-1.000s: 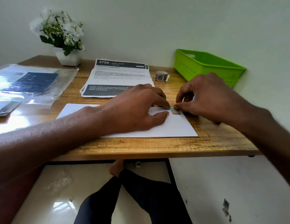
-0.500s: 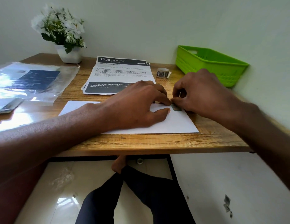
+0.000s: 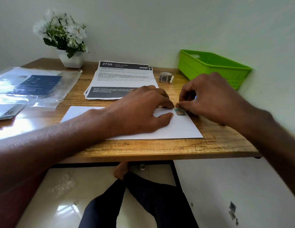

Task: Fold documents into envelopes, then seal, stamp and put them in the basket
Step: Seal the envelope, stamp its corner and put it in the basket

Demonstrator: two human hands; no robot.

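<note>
The top sheet of the stack of printed documents (image 3: 122, 79) reads "2720" and "DESK / STUDY" in its dark header, with a heading below that looks like "Book Film Application"; the dark band lower down begins "Book (without protective film on any…", "(matching book size), smoothing…", "desk workspace" (the rest is hidden by the hand or too small to read). The white envelope (image 3: 181, 127) lies flat near the front edge of the wooden desk (image 3: 160, 148), its long axis running left to right, parallel to that edge. At its far right corner sits a small greenish stamp (image 3: 179, 111), its design too blurred to make out. The left hand (image 3: 140, 111) rests palm-down on the envelope, fingers fairly straight, forefinger tip just left of the stamp and thumb just below it. The right hand (image 3: 207, 96) is curled, thumb and forefinger pinched at the stamp's upper edge. Behind it lie a roll of stamps (image 3: 165, 77) and a green plastic basket (image 3: 214, 69). At far left stand a potted white-flowered plant (image 3: 64, 38) and clear plastic sleeves (image 3: 33, 86).
</note>
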